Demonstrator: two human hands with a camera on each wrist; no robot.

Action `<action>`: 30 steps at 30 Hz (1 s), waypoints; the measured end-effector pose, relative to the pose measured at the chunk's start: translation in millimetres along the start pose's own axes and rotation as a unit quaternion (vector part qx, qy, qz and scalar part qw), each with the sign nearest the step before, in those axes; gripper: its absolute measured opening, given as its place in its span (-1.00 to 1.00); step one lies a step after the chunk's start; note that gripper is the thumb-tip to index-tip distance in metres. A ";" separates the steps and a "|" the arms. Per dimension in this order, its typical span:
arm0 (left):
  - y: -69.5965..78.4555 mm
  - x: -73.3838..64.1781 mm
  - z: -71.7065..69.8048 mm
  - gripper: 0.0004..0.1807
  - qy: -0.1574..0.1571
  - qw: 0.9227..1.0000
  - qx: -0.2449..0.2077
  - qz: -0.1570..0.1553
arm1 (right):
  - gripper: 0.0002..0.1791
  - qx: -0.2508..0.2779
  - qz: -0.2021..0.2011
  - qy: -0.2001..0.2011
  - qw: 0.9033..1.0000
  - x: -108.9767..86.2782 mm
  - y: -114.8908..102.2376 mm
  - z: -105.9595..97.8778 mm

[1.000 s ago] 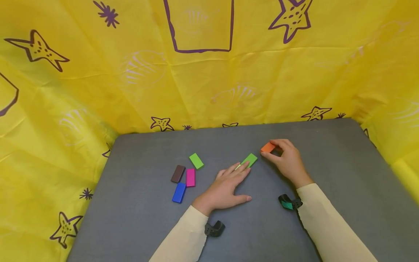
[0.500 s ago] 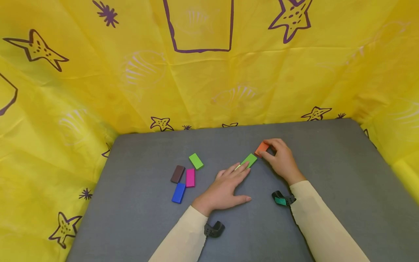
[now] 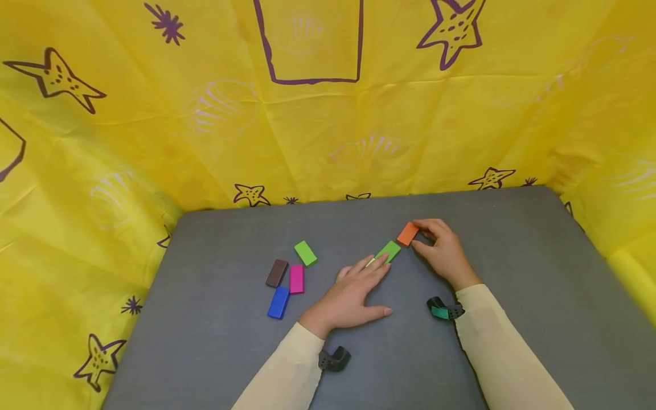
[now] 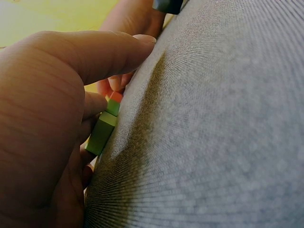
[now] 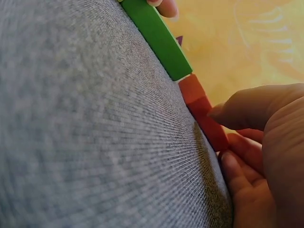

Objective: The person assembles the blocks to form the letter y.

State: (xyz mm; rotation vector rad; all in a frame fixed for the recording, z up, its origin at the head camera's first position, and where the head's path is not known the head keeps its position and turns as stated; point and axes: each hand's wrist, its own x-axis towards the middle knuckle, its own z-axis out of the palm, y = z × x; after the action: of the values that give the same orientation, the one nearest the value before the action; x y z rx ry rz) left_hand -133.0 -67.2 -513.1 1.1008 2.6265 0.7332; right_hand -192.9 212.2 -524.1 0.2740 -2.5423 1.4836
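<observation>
My left hand [image 3: 352, 291] lies with fingers spread and straight over a green block [image 3: 389, 249], its fingertips on it. A pale green strip [image 3: 370, 262] shows between those fingers; in the left wrist view a second green block [image 4: 99, 135] stands in line there, partly covered by the hand. At the far end of this row sits an orange block [image 3: 408, 234], end to end with the green one. My right hand [image 3: 447, 256] pinches the orange block's outer end between thumb and fingers. The right wrist view shows the thumb against the orange block [image 5: 204, 111], close to the grey tabletop.
Left of the hands lie a light green block [image 3: 306, 253], a dark brown block [image 3: 277, 273], a pink block [image 3: 296, 279] and a blue block [image 3: 278, 302] on the grey table [image 3: 205, 341]. Yellow patterned cloth [image 3: 307, 142] hangs behind and at the sides.
My right hand has brought the orange block left, turned it, and set it at the end of the green one; its fingers have since shifted toward the outer end. The left hand has stayed still.
</observation>
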 end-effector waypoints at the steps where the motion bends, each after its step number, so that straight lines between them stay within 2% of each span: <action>1: 0.1 -0.1 -0.1 -0.01 0.000 1.000 0.000 0.000 | -0.49 0.001 -0.002 -0.001 1.000 -0.1 -0.2 0.0; 14: -1.4 -0.5 0.6 -0.02 0.002 1.000 -0.002 0.005 | -0.49 -0.026 -0.013 -0.010 1.000 0.3 -1.1 2.0; 30: -1.9 -0.7 1.0 -0.02 0.005 1.000 -0.003 0.006 | -0.50 -0.032 -0.024 -0.018 0.999 -0.5 0.5 2.8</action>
State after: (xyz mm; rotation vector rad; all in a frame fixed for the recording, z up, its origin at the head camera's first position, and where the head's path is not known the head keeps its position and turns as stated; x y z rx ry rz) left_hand -133.4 -68.5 -515.0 1.1143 2.6254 0.7507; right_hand -192.8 210.0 -526.1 0.3514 -2.5862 1.3907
